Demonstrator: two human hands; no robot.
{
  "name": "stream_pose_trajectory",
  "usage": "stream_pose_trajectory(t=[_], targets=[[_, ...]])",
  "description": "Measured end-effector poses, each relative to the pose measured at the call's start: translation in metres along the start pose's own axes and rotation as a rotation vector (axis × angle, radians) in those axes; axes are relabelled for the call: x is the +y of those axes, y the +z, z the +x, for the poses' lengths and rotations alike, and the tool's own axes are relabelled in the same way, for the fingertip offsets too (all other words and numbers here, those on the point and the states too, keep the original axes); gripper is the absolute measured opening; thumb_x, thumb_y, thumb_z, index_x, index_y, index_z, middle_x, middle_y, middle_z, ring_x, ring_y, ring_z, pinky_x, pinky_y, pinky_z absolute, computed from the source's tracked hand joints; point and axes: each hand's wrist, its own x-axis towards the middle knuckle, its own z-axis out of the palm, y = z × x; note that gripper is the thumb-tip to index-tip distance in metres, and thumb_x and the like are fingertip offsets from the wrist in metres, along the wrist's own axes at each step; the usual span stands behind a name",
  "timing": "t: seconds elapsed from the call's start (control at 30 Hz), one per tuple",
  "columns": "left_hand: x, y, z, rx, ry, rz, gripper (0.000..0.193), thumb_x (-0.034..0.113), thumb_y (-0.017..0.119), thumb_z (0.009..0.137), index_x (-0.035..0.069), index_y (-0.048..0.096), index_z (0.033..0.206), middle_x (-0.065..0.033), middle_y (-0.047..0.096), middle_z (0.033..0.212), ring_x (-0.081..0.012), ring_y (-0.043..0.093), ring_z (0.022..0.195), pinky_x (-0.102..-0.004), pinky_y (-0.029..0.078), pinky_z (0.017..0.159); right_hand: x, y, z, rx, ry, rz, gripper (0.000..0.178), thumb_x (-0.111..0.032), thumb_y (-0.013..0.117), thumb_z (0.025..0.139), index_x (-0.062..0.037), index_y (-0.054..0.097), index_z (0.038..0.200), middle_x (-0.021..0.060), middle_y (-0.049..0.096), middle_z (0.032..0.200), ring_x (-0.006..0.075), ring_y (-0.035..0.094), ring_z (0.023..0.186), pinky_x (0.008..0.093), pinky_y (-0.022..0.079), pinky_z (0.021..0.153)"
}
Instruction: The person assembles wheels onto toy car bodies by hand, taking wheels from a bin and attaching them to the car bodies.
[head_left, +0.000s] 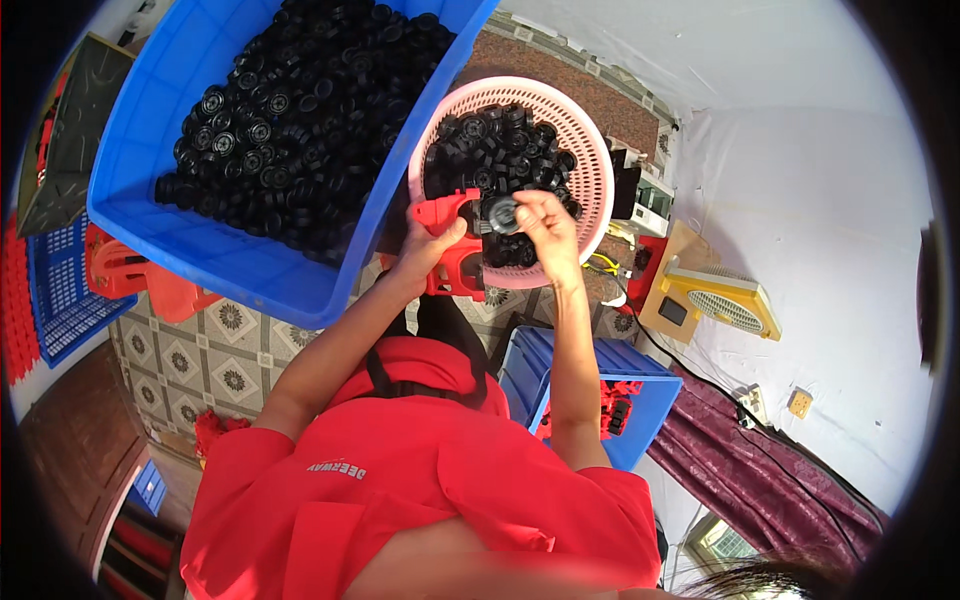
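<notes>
My left hand (428, 252) is closed around a red plastic toy vehicle frame (460, 268), holding it over the near left side of a pink perforated basket (599, 190). In my right hand (552, 238) a dark toy wheel (503, 216) is pinched between fingers and thumb, close against the frame's right side. Whether the wheel touches the frame cannot be made out. Inside the basket lies a heap of black toy wheels (500, 140).
A large blue tub (235, 285) full of black wheels stands at the far left. Near my right forearm is a blue crate (648, 400) holding red and black parts. On the right are a yellow fan (735, 300) and a dark cable. Red plastic stools (150, 280) sit left.
</notes>
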Motion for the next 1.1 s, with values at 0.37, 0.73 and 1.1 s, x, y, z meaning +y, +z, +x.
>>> stream_pose_trajectory(t=[0.37,0.73,1.1], targets=[[-0.005,0.039,-0.013,0.121,0.064,0.265,0.111,0.012,0.083,0.073,0.008,0.001,0.149,-0.0127,0.045,0.133,-0.0218,0.049,0.122,-0.0386,0.041,0.103,-0.01,-0.004,-0.018,-0.027,-0.162,-0.664,0.045,-0.017,0.066,0.09,-0.0029,0.052,0.13,0.0161,0.059,0.119,0.0197,0.058,0.108,0.0319,0.046,0.092],[-0.015,0.05,-0.044,0.218,0.061,0.152,0.079,0.009,0.08,0.074,0.006,0.031,0.136,-0.0108,0.054,0.121,-0.0192,0.059,0.106,-0.0333,0.052,0.088,0.039,-0.014,-0.012,-0.349,0.153,0.042,0.046,-0.015,0.061,0.089,-0.0015,0.05,0.132,0.0055,0.062,0.109,0.0118,0.058,0.097,0.0261,0.048,0.084],[0.012,0.046,-0.022,0.283,0.136,-0.058,0.034,0.01,0.072,0.082,0.006,0.059,0.113,-0.0045,0.064,0.102,-0.0151,0.065,0.086,-0.0311,0.056,0.074,0.117,-0.024,0.1,-0.069,-0.145,-1.236,0.055,-0.015,0.077,0.069,-0.018,0.058,0.121,0.0182,0.057,0.104,0.0369,0.059,0.101,0.0446,0.051,0.08]])
